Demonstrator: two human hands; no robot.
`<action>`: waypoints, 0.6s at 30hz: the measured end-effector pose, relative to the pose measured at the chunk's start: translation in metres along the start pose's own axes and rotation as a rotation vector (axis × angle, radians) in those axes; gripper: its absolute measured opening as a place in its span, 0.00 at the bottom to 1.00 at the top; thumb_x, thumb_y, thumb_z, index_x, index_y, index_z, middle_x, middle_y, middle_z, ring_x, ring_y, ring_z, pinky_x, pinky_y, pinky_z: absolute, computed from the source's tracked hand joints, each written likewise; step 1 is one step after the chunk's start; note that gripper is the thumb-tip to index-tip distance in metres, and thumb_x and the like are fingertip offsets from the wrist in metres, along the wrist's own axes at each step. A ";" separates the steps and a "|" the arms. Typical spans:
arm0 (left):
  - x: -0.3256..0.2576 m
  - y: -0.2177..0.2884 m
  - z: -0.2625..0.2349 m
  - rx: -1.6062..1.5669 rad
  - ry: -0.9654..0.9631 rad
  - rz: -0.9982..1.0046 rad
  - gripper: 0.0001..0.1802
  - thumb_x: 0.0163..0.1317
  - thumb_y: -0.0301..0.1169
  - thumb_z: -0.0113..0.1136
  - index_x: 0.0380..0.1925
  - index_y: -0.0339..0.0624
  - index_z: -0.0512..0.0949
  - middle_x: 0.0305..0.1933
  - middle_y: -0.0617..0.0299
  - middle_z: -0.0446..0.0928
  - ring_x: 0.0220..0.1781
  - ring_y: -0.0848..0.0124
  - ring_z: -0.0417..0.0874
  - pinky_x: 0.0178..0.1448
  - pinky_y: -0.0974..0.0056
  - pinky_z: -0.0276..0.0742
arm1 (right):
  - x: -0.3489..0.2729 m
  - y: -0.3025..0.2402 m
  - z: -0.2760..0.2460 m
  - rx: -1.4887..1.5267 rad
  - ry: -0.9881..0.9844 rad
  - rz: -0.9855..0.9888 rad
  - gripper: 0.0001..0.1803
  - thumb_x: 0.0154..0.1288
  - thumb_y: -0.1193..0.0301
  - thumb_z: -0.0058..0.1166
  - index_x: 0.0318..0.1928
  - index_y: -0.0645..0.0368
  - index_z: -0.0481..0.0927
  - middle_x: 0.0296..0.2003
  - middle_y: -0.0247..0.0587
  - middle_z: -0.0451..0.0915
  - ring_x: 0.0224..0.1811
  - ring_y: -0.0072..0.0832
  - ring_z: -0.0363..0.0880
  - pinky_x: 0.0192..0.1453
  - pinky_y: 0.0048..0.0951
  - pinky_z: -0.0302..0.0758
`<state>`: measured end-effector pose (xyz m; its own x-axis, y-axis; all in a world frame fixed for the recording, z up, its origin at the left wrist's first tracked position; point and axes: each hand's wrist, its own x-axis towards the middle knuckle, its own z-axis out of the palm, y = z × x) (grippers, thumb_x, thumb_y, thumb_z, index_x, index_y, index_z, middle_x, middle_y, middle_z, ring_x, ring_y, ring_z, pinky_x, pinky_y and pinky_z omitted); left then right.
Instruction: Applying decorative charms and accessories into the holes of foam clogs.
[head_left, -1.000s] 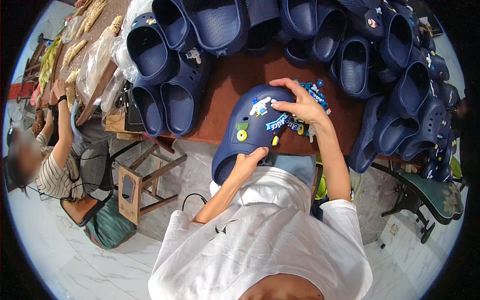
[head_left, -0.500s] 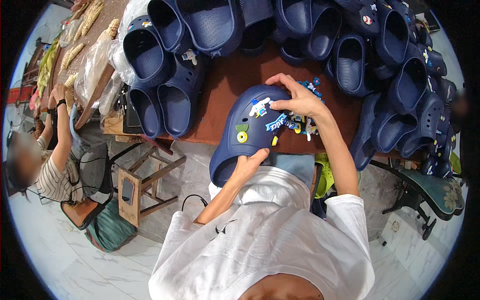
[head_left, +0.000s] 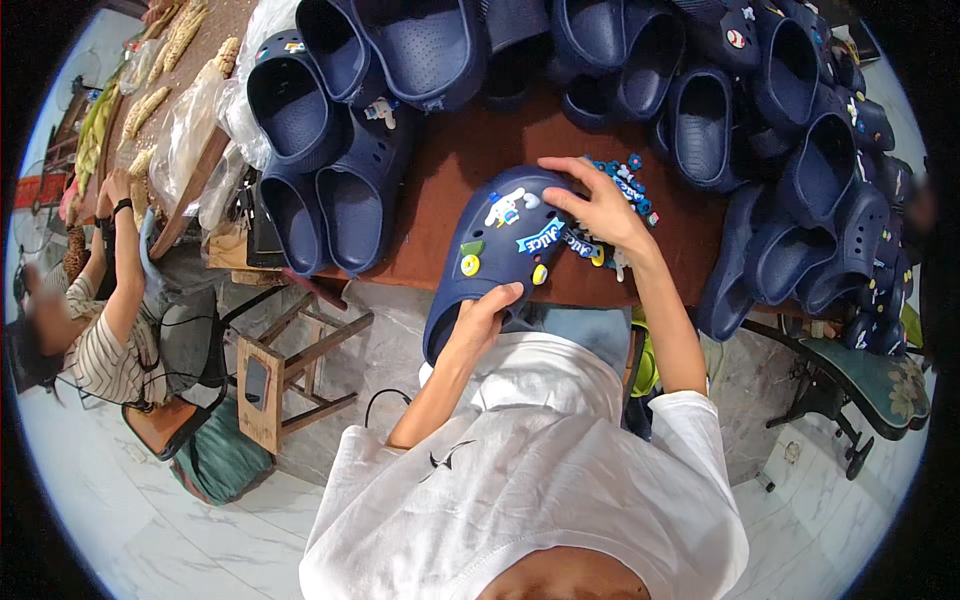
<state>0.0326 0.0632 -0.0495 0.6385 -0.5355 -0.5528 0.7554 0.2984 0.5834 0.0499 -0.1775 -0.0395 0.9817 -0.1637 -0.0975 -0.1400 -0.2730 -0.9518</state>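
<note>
A navy slip-on clog [head_left: 500,240] is at mid-view, held by the person in front of the body at the near edge of a table with a reddish-brown cover [head_left: 422,225]. Its long axis runs from seven o'clock to one o'clock, rounded toe at one, foot opening at seven, top face up. The left hand [head_left: 478,318] grips the clog at its six o'clock side, thumb lying on the upper and the other fingers tucked into the opening, mostly hidden. The right hand [head_left: 608,212] arches over the toe, thumb and index finger spread apart; whether they grip or merely rest there, one cannot tell.

On the upper sit a white long-eared character charm [head_left: 505,208], a blue banner charm [head_left: 540,237] toward the three o'clock side, and a yellow ring charm [head_left: 470,264] nearer the opening. A small pale charm [head_left: 531,201] is just beside the right thumb tip.

At two o'clock from the clog, loose charms [head_left: 630,185] lie heaped on the cover, partly behind the right hand. More navy clogs [head_left: 430,55] stand from ten round to three o'clock. A wooden stool [head_left: 262,405] stands at eight o'clock, and a co-worker [head_left: 115,345] in a striped top is at nine.
</note>
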 end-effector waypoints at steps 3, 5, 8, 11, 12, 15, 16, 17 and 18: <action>0.002 -0.001 -0.002 0.000 -0.002 0.030 0.28 0.53 0.22 0.63 0.57 0.33 0.72 0.54 0.53 0.78 0.55 0.63 0.81 0.62 0.59 0.75 | -0.013 0.000 -0.006 0.179 0.088 0.070 0.25 0.60 0.67 0.66 0.58 0.59 0.78 0.49 0.44 0.75 0.55 0.34 0.76 0.58 0.34 0.75; 0.004 -0.001 -0.004 0.004 0.000 0.025 0.29 0.53 0.21 0.62 0.58 0.33 0.70 0.55 0.53 0.78 0.56 0.62 0.80 0.63 0.58 0.75 | -0.024 -0.003 -0.005 0.216 0.137 0.073 0.21 0.59 0.69 0.67 0.53 0.57 0.81 0.47 0.42 0.75 0.53 0.34 0.77 0.56 0.34 0.75; 0.004 0.002 -0.004 -0.013 -0.042 0.016 0.24 0.54 0.23 0.63 0.54 0.34 0.75 0.51 0.58 0.79 0.53 0.67 0.81 0.62 0.61 0.74 | -0.040 -0.008 0.000 -0.202 0.096 -0.211 0.14 0.55 0.68 0.69 0.44 0.52 0.87 0.49 0.42 0.73 0.52 0.36 0.75 0.55 0.33 0.73; 0.008 0.001 -0.007 -0.023 -0.058 -0.021 0.22 0.55 0.23 0.62 0.52 0.34 0.76 0.51 0.58 0.80 0.52 0.66 0.81 0.61 0.61 0.75 | -0.047 0.004 0.010 -0.271 0.184 -0.285 0.14 0.55 0.67 0.70 0.43 0.51 0.87 0.52 0.44 0.72 0.53 0.38 0.74 0.56 0.34 0.73; 0.009 -0.001 -0.010 -0.024 -0.056 -0.031 0.22 0.55 0.23 0.62 0.52 0.34 0.75 0.50 0.58 0.80 0.51 0.66 0.81 0.60 0.61 0.76 | -0.048 0.006 0.010 -0.274 0.190 -0.282 0.14 0.55 0.67 0.70 0.43 0.51 0.87 0.52 0.44 0.72 0.53 0.38 0.74 0.56 0.34 0.73; 0.013 -0.007 -0.019 -0.046 -0.039 -0.042 0.22 0.54 0.22 0.62 0.52 0.34 0.75 0.50 0.58 0.80 0.51 0.66 0.81 0.59 0.61 0.77 | -0.052 0.005 0.013 -0.276 0.220 -0.299 0.12 0.57 0.67 0.69 0.43 0.51 0.87 0.53 0.45 0.72 0.52 0.38 0.75 0.55 0.35 0.73; 0.013 -0.008 -0.020 -0.044 -0.047 -0.049 0.22 0.54 0.22 0.62 0.52 0.34 0.75 0.50 0.58 0.80 0.51 0.66 0.81 0.59 0.61 0.77 | -0.054 0.003 0.015 -0.264 0.220 -0.283 0.12 0.58 0.67 0.68 0.42 0.52 0.87 0.53 0.45 0.71 0.52 0.38 0.75 0.56 0.35 0.73; 0.013 -0.007 -0.021 -0.040 -0.039 -0.037 0.23 0.53 0.21 0.61 0.52 0.34 0.75 0.50 0.57 0.80 0.51 0.66 0.82 0.60 0.61 0.77 | -0.055 0.002 0.016 -0.251 0.220 -0.266 0.11 0.58 0.67 0.68 0.42 0.52 0.86 0.54 0.45 0.71 0.52 0.38 0.76 0.56 0.35 0.73; 0.013 -0.007 -0.020 -0.036 -0.032 -0.026 0.24 0.53 0.20 0.61 0.53 0.34 0.75 0.50 0.57 0.80 0.51 0.66 0.82 0.60 0.61 0.77 | -0.056 0.003 0.017 -0.275 0.226 -0.280 0.10 0.60 0.68 0.66 0.43 0.53 0.86 0.54 0.46 0.71 0.52 0.39 0.77 0.57 0.36 0.74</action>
<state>0.0385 0.0702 -0.0732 0.6142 -0.5682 -0.5477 0.7767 0.3124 0.5469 -0.0031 -0.1532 -0.0416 0.9379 -0.2422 0.2484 0.0681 -0.5735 -0.8164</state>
